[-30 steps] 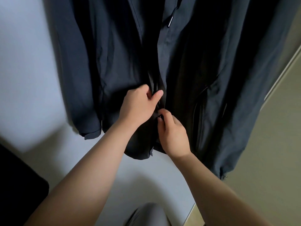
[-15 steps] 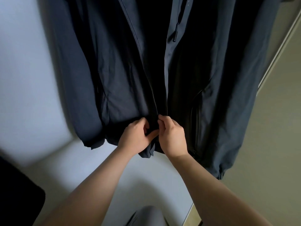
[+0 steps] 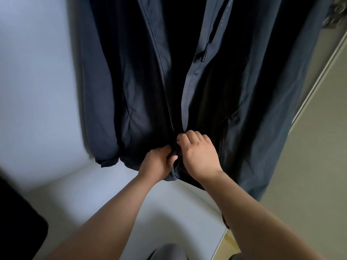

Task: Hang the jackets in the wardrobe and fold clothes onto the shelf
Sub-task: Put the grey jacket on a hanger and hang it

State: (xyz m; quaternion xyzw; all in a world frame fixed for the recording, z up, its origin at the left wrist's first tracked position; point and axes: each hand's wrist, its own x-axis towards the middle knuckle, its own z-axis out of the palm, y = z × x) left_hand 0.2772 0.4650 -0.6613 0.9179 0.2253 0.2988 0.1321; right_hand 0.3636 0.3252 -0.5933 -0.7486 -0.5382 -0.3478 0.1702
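Head view

— Where's the jacket [image 3: 131, 87]?

— Hanging in the white wardrobe [image 3: 37, 72], front open above the hem. The left hand [image 3: 156, 164] pinches the left front edge near the hem; the right hand [image 3: 199, 152] is clenched on the right edge, just beside it.

— Anything around?

— A drawcord toggle [image 3: 203, 57] dangles above. A dark shape [image 3: 16, 218] sits lower left, a door edge [image 3: 319, 85] at right.

jacket [image 3: 142, 87] top cut off by upper edge, zipper base hidden behind both hands' fingers [image 3: 185, 136]
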